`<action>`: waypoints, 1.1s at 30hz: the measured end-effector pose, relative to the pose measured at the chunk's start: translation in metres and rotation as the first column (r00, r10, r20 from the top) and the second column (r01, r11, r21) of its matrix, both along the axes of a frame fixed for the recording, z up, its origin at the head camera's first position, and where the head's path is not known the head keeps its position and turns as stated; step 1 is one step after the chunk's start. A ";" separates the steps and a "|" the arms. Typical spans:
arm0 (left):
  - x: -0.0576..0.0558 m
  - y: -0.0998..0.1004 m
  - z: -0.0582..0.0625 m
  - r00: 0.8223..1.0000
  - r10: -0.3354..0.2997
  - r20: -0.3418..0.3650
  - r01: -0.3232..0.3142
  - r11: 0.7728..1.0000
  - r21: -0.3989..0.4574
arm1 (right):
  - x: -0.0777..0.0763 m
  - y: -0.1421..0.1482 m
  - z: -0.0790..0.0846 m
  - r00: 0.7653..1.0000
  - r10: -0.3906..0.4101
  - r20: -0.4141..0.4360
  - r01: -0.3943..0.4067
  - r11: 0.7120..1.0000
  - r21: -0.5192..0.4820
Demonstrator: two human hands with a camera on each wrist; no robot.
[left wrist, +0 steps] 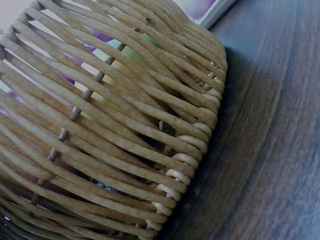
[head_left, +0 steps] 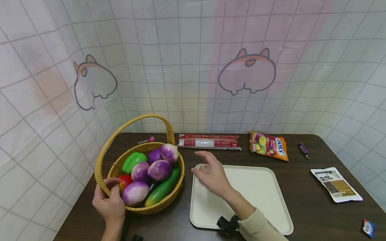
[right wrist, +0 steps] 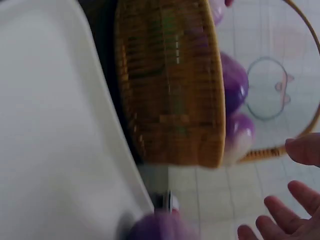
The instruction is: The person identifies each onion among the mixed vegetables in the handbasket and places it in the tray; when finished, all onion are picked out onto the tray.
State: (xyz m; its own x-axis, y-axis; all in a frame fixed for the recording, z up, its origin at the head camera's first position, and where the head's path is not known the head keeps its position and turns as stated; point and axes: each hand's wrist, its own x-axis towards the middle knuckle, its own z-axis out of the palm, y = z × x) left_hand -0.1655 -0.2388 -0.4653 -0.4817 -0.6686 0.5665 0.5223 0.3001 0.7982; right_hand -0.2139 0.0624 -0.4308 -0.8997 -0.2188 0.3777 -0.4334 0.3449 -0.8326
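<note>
A yellow wicker basket (head_left: 153, 210) with a tall hoop handle (head_left: 132, 120) stands on the left of the table. Inside lie several purple-and-white turnips (head_left: 159, 170), a green bell pepper (head_left: 134, 161), a red tomato (head_left: 125, 181) and a long green vegetable (head_left: 164, 189). My left hand (head_left: 110, 204) grips the handle's base at the basket's near left rim. Its wrist view holds only the woven wall (left wrist: 110, 120). My right hand (head_left: 212, 174) is over the left part of a white tray (head_left: 250, 187), fingers apart and holding nothing. A blurred purple thing (right wrist: 160, 229) crosses the right wrist view's lower edge.
Behind the tray lie a long red packet (head_left: 209, 142) and an orange-and-purple Fox's sweets bag (head_left: 268, 146). To the right are a purple wrapped candy (head_left: 303, 149), a white-and-brown pouch (head_left: 336, 184) and a small blue-red packet (head_left: 368, 228). A pink lollipop (head_left: 151, 139) lies behind the basket.
</note>
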 end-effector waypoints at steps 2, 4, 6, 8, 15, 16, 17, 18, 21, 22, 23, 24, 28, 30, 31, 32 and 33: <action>0.000 -0.001 -0.001 1.000 -0.008 0.003 0.008 1.000 -0.005 | 0.002 -0.014 0.003 0.998 0.051 -0.034 -0.051 0.999 0.004; 0.000 -0.001 -0.002 1.000 -0.016 0.002 0.016 1.000 0.000 | 0.005 -0.028 0.006 0.992 0.117 -0.050 -0.117 0.993 0.002; 0.000 -0.001 -0.002 1.000 -0.021 0.000 0.021 1.000 0.003 | 0.008 -0.042 0.009 0.982 0.182 -0.055 -0.183 0.983 -0.008; -0.001 -0.001 -0.002 1.000 -0.026 0.000 0.026 1.000 0.003 | 0.011 -0.055 0.010 0.966 0.252 -0.061 -0.254 0.967 -0.027; 0.000 -0.002 -0.002 1.000 -0.020 0.006 0.020 0.999 -0.025 | 0.027 -0.099 0.005 0.907 0.412 -0.085 -0.412 0.911 0.016; 0.000 -0.002 -0.002 1.000 -0.019 0.006 0.019 0.999 -0.028 | 0.028 -0.104 0.004 0.904 0.419 -0.086 -0.418 0.908 0.032; 0.000 -0.003 -0.003 1.000 -0.017 0.006 0.017 0.999 -0.031 | 0.029 -0.109 0.003 0.901 0.425 -0.087 -0.423 0.905 0.048; 0.001 -0.003 -0.003 1.000 -0.016 0.006 0.016 0.999 -0.029 | 0.031 -0.113 0.002 0.899 0.431 -0.081 -0.427 0.902 0.063; 0.001 -0.001 -0.003 1.000 -0.012 0.007 0.012 1.000 -0.021 | 0.034 -0.122 0.000 0.900 0.430 -0.067 -0.421 0.899 0.121; 0.001 -0.001 -0.003 1.000 -0.012 0.006 0.012 1.000 -0.014 | 0.034 -0.124 0.000 0.903 0.425 -0.068 -0.412 0.899 0.147; 0.001 0.000 -0.002 1.000 -0.008 0.004 0.008 1.000 -0.005 | 0.035 -0.125 0.000 0.905 0.420 -0.067 -0.404 0.899 0.170; 0.001 0.001 -0.001 1.000 -0.005 0.002 0.005 1.000 0.001 | 0.035 -0.126 0.000 0.908 0.413 -0.066 -0.394 0.898 0.195; 0.002 0.008 0.007 1.000 0.014 -0.012 -0.014 1.000 0.004 | 0.035 -0.130 0.001 0.918 0.394 -0.054 -0.361 0.883 0.299; 0.005 0.012 0.014 1.000 0.019 -0.019 -0.019 1.000 0.000 | 0.035 -0.131 0.002 0.920 0.390 -0.040 -0.354 0.871 0.340; 0.007 0.013 0.018 1.000 0.020 -0.021 -0.020 1.000 0.000 | 0.035 -0.132 0.002 0.921 0.387 -0.035 -0.350 0.865 0.359; 0.008 0.015 0.020 0.999 0.019 -0.027 -0.019 1.000 0.003 | 0.035 -0.133 0.002 0.924 0.383 -0.027 -0.346 0.862 0.370; 0.009 0.016 0.022 0.999 0.014 -0.034 -0.014 1.000 0.007 | 0.034 -0.133 0.002 0.926 0.376 -0.019 -0.341 0.861 0.378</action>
